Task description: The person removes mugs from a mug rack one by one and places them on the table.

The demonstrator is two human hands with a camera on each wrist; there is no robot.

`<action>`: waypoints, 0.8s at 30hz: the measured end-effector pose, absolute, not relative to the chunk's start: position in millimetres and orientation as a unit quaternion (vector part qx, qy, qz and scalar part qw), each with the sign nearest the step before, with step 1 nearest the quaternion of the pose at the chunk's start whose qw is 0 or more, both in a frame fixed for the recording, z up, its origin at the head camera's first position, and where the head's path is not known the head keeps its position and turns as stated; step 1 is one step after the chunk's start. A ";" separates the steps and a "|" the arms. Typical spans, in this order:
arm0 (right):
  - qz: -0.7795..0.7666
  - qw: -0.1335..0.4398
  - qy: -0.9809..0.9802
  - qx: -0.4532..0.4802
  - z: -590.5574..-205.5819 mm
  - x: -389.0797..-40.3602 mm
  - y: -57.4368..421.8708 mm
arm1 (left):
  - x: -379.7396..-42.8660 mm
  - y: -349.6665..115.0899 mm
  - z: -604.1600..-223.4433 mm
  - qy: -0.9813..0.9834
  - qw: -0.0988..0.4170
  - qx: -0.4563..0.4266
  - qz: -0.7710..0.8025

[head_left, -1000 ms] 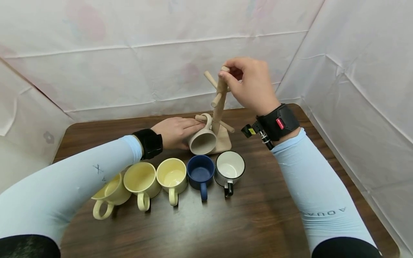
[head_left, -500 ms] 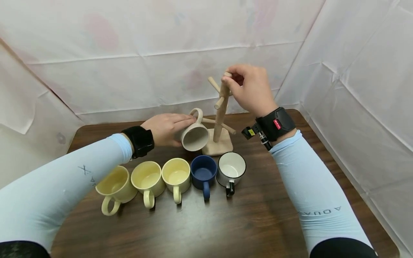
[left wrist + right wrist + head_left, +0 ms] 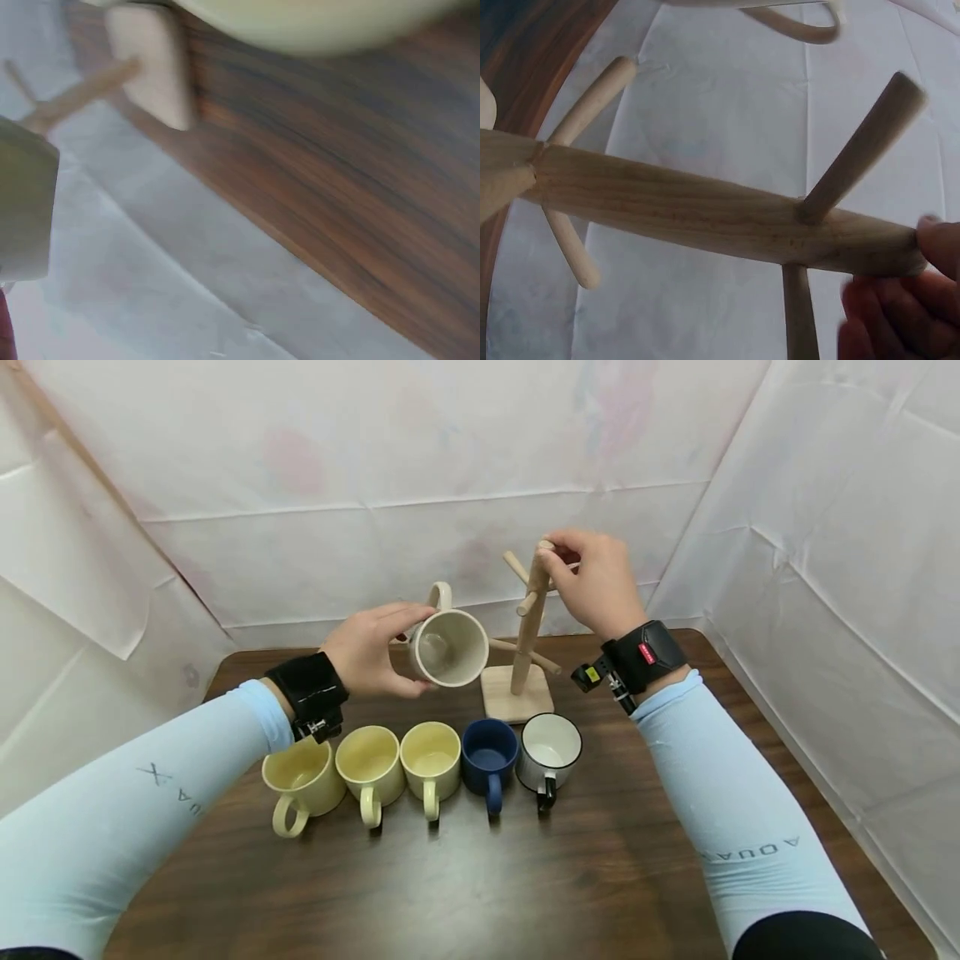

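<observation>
My left hand grips a cream mug by its side, thumb below and fingers above. The mug is off the table, its mouth facing me and its handle upward, just left of a wooden mug tree. With thumb and fingers, my right hand pinches the top of the mug tree's post, which leans a little. In the right wrist view the post and several bare pegs show. The left wrist view is blurred; part of the held mug shows at its left edge.
In front of the mug tree stands a row on the brown table: several yellow mugs, a blue mug and a white mug with black rim. Handles point toward me. White cloth hangs behind and at the sides.
My left hand has drawn the cream mug left and up, away from the mug tree's lower peg. The right hand keeps hold of the post top. The head view has shifted somewhat.
</observation>
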State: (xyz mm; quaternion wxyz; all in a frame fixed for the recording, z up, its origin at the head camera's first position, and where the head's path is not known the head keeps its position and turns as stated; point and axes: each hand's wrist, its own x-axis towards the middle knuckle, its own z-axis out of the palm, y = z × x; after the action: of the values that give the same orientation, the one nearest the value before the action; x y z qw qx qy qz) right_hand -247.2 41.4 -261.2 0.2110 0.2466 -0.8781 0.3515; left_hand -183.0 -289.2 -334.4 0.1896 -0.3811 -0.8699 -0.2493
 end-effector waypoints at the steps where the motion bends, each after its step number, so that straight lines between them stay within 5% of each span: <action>1: 0.351 0.230 -0.873 0.248 -263.3 -246.3 43.3 | -181.6 -287.1 -332.5 -0.862 0.193 -0.387 -0.265; 5: 0.369 0.325 -0.819 0.295 -274.3 -234.3 50.6 | -169.4 -275.7 -326.5 -0.822 0.194 -0.419 -0.333; 7: 0.401 0.317 -0.783 0.355 -279.4 -225.1 53.2 | -159.4 -268.1 -324.5 -0.804 0.183 -0.429 -0.368; 15: 0.492 -0.023 -0.712 0.500 -293.1 -202.7 60.1 | -120.9 -228.9 -335.3 -0.728 0.123 -0.455 -0.498; 24: 0.450 -0.219 -0.666 0.553 -322.4 -167.3 86.8 | -80.4 -189.4 -376.9 -0.655 0.022 -0.524 -0.544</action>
State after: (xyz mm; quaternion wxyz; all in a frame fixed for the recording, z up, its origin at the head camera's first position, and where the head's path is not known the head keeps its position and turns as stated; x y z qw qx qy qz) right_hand -167.3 86.8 -322.4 -0.2185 0.5531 -0.6660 0.4502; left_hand -80.4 -189.4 -376.9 0.0219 -0.5240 -0.6549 -0.5441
